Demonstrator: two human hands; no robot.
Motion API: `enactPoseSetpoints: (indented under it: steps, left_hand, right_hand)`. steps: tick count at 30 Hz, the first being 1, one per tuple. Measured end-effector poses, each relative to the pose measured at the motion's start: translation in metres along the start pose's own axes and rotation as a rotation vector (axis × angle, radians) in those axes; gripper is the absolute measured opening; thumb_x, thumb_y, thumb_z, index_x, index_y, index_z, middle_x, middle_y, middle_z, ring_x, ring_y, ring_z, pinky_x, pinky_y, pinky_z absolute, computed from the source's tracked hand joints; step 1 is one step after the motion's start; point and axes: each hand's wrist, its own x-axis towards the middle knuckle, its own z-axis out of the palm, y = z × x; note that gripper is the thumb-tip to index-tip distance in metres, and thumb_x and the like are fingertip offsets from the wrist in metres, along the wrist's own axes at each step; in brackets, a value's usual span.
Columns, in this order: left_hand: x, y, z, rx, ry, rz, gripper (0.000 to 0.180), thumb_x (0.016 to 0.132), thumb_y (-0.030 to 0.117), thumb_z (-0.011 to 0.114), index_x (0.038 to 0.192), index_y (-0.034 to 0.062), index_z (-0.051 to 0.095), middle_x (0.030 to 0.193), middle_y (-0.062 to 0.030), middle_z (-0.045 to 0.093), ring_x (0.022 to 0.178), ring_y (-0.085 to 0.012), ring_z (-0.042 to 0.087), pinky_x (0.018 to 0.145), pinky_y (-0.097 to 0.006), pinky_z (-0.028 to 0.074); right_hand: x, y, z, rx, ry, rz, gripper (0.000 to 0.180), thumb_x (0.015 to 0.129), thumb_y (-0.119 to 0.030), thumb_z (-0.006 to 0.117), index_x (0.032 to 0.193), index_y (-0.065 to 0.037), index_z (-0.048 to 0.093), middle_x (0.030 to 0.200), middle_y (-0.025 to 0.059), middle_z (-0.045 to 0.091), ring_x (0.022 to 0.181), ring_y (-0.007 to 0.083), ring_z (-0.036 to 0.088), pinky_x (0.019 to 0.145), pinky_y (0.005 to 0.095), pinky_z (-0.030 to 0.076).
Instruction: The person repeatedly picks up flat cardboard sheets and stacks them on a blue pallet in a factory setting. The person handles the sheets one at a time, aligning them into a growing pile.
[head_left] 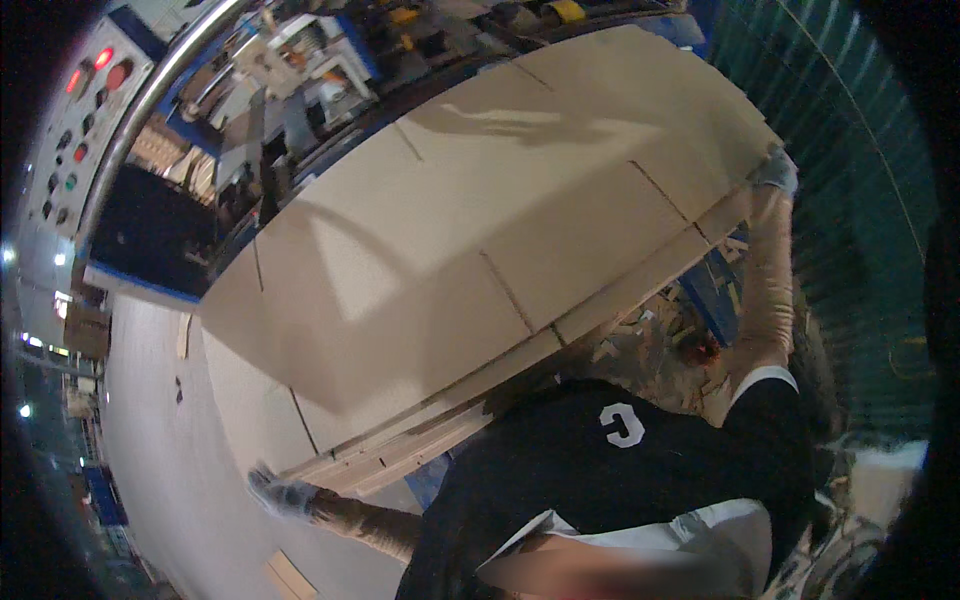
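Head view, and we've got a big tan panel (500,190) running diagonally across the middle, low at L, high at R, w/ dark lines drawn across its top and shadows lying over it. Its near edge faces the person's black top (540,470) and shows layers, prob. more than one board. L hand (280,494), gloved in grey, is right at the panel's near L corner; fingers look close together, but can't tell how far they're bent or if they grip. R hand (776,172), also gloved, is up at the far R end, touching the corner; fingers too small and blurred to say how open, or how firm the hold. Brown sleeves (766,280) cover both forearms. Beyond the panel, upper L: machinery (310,70), a shiny metal rail (130,125) and a control box (85,125) w/ red lights lit. Wood scraps (640,345) litter the area below the near edge; green corrugated wall (850,190) at R; wood strip (290,576) on the grey floor (150,420), bottom L.
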Motion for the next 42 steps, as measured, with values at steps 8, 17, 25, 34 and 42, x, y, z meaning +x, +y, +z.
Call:
enactPoseSetpoints:
  steps: [8,17,25,34,42]
  left_hand:
    - [-0.026,0.025,0.045,0.373,0.048,-0.034,0.049,0.081,0.028,0.064,0.118,-0.003,0.06,0.12,-0.0163,0.056,0.116,-0.0259,0.045,0.104,-0.043,0.029]
    - [-0.032,0.03,0.017,0.215,-0.042,-0.062,0.071,0.079,0.035,0.067,0.131,-0.0076,0.043,0.136,-0.0218,0.042,0.126,-0.0312,0.038,0.107,-0.042,0.027]
    - [-0.036,0.035,0.022,0.149,0.269,0.19,0.086,0.077,0.03,0.069,0.143,-0.0035,0.025,0.135,-0.0223,0.042,0.117,-0.0321,0.046,0.101,-0.046,0.034]
    - [-0.044,0.02,-0.012,0.105,0.222,-0.031,0.042,0.08,0.025,0.066,0.11,-0.0041,0.06,0.114,-0.0163,0.058,0.103,-0.0291,0.054,0.094,-0.043,0.041]
    - [-0.04,0.014,-0.066,-0.035,0.245,-0.247,0.037,0.087,0.024,0.058,0.112,-0.0031,0.058,0.109,-0.0156,0.06,0.103,-0.026,0.055,0.094,-0.038,0.041]
  right_hand:
    - [-0.014,-0.083,0.007,-0.816,-0.51,-0.597,0.034,0.09,-0.015,0.051,0.12,-0.004,0.061,0.114,0.006,0.063,0.098,0.0167,0.059,0.083,0.026,0.046]
    - [-0.073,-0.095,0.042,-0.653,-0.416,-0.458,0.032,0.092,-0.02,0.051,0.118,-0.005,0.063,0.113,0.0046,0.063,0.101,0.0182,0.057,0.088,0.028,0.042]
    - [-0.16,-0.107,0.142,-0.612,-0.944,-0.392,0.058,0.09,-0.014,0.055,0.14,0.004,0.032,0.122,0.0118,0.058,0.099,0.0207,0.06,0.083,0.0292,0.048]
    - [-0.128,-0.008,0.178,-0.82,-0.603,-0.529,0.046,0.081,-0.02,0.066,0.125,-0.009,0.056,0.121,0.0086,0.059,0.104,0.0199,0.059,0.085,0.0338,0.049]
    - [-0.1,0.095,0.191,-1.017,-0.83,-1.552,0.053,0.084,-0.024,0.066,0.133,-0.014,0.049,0.125,0.0101,0.056,0.108,0.024,0.056,0.091,0.0368,0.048]
